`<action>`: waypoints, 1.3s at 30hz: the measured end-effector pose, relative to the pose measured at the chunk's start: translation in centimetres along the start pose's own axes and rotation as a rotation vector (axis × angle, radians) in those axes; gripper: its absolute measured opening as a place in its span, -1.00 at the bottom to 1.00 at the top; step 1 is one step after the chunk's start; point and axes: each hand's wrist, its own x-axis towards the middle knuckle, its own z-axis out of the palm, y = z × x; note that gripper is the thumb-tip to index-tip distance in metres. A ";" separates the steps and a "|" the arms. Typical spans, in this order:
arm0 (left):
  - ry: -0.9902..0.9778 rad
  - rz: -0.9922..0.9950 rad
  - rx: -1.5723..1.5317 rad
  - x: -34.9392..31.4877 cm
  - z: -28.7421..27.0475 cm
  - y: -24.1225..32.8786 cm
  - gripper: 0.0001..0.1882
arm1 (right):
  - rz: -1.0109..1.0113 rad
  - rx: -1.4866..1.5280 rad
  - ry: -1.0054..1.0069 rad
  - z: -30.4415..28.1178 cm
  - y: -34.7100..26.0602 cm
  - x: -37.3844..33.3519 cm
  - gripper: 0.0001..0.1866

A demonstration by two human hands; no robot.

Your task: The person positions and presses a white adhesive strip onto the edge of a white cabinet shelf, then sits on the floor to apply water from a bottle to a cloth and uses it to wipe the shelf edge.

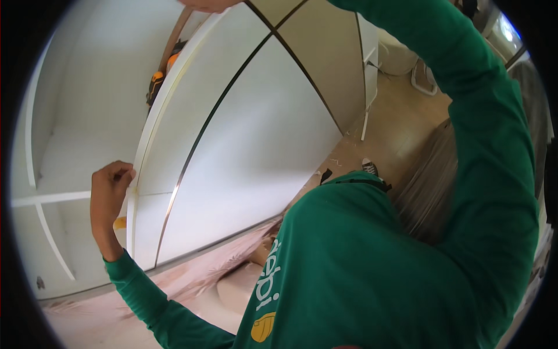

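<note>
A large white panel (256, 145) crossed by dark, shiny metallic strips slants through the middle of the view. My left hand (110, 195) is at the panel's left edge, its fingers curled and pinched together, with the fingertips against or very near that edge. Whatever is between them is too small to make out. At the top rim of the view my right hand (209, 4) shows only in part, over the panel's upper end; its fingers are mostly cut off. A brown strip (174, 38) hangs below it, behind the panel's edge.
Left of the panel stands an open white cabinet with shelves (52, 199). An orange and black tool (155, 86) shows past the panel's edge. Pinkish plastic sheeting (203, 273) lies below. Small scraps (334, 161) litter the tan floor (407, 110), and translucent sheeting (430, 180) hangs at right.
</note>
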 end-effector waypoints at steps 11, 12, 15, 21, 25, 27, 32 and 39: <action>0.018 -0.054 -0.010 -1.2 -0.2 -0.2 -0.78 | 0.010 0.049 -0.045 -1.4 -1.0 -0.5 -0.81; 0.018 -0.057 -0.021 -1.1 0.0 -0.4 -0.78 | 0.012 0.060 -0.029 -1.0 -0.9 -0.4 -0.80; -0.003 -0.064 -0.026 -1.0 0.1 -0.6 -0.78 | -0.007 0.097 0.052 0.3 -0.5 0.2 -0.80; -0.017 0.000 0.013 0.1 -0.5 0.0 -0.78 | 0.041 0.021 -0.112 -1.6 -0.1 -0.6 -0.79; 0.008 -0.008 0.069 -1.5 0.1 -0.8 -0.79 | -0.020 0.004 -0.144 -0.9 -1.2 0.8 -0.75; 0.030 0.041 0.102 -2.0 0.3 -1.4 -0.78 | 0.024 0.100 -0.143 0.0 -1.3 1.0 -0.73; -0.011 0.169 0.181 1.8 -1.3 -0.6 -0.75 | 0.059 -0.112 -0.178 -1.4 1.5 -1.3 -0.72; -0.042 0.065 0.182 0.2 0.0 -1.9 -0.79 | 0.049 0.218 -0.119 1.2 0.8 0.3 -0.91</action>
